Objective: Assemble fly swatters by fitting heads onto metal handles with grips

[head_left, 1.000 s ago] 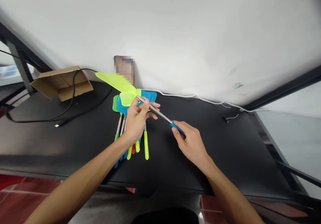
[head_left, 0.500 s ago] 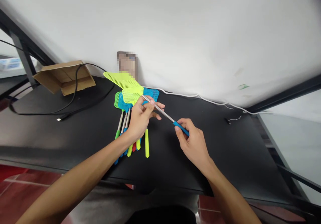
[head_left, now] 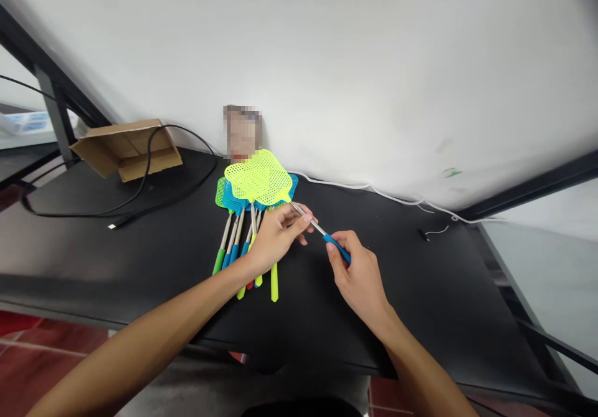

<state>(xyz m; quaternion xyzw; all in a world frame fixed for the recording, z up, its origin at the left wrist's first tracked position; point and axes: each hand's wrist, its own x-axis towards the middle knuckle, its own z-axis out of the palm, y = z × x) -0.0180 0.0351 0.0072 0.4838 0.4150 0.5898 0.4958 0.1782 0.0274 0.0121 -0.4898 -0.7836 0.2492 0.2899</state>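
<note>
I hold a fly swatter over a black table (head_left: 420, 292). Its yellow-green mesh head (head_left: 259, 177) points at the wall, and its metal rod (head_left: 308, 219) runs down to a blue handle. My left hand (head_left: 275, 239) pinches the rod near the head. My right hand (head_left: 357, 273) grips the blue handle (head_left: 337, 247). Beneath my left hand lies a pile of several swatters (head_left: 240, 242) with green, blue, yellow and red handles, their heads toward the wall.
An open cardboard box (head_left: 126, 149) stands at the back left with a black cable (head_left: 154, 196) looping out of it onto the table. A white cord (head_left: 374, 189) runs along the wall. A small pixelated card (head_left: 242, 131) leans against the wall behind the pile.
The swatter's head has swung from pointing left to lying flat over the pile. The visible rod between my hands is shorter, and my hands are closer together.
</note>
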